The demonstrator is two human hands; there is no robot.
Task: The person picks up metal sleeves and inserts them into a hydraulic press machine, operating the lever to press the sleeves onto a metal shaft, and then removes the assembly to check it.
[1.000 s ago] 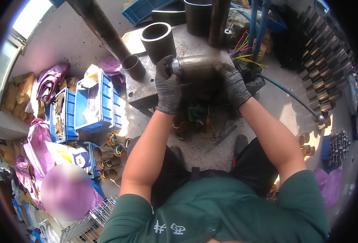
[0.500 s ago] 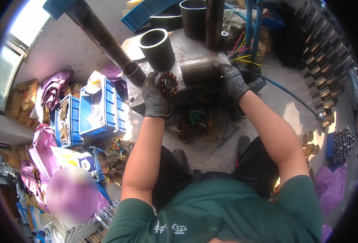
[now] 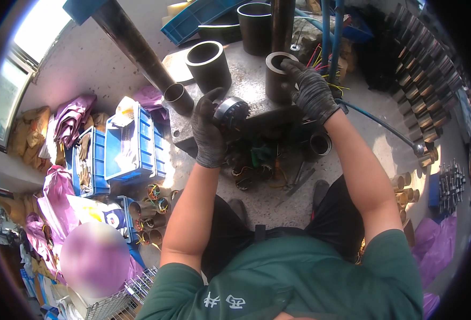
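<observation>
My left hand (image 3: 209, 128), in a dark grey knit glove, is closed on a small motor stator (image 3: 232, 110) in front of the metal table's near edge. The stator is tilted, its silvery rim and dark toothed side in sight. My right hand (image 3: 315, 96), gloved alike, has its fingers over the rim of a thick-walled steel sleeve (image 3: 278, 85). That sleeve stands upright on the metal table (image 3: 246, 80), its open end up. Left of it stand a wider dark sleeve (image 3: 209, 72) and a small thin-walled tube (image 3: 178, 100), the latter near my left fingertips.
A large dark cylinder (image 3: 256, 32) and a steel post (image 3: 282, 26) rise at the back. A long slanted pipe (image 3: 134, 48) crosses the left. Blue crates (image 3: 131, 144) stand at left, stacked metal tubes (image 3: 427, 85) at right. Several wound stators (image 3: 153, 208) lie low on the left.
The steel sleeve by my right hand has gone from lying on its side to standing upright. In my left hand the stator has turned from its red-toothed face to its rim.
</observation>
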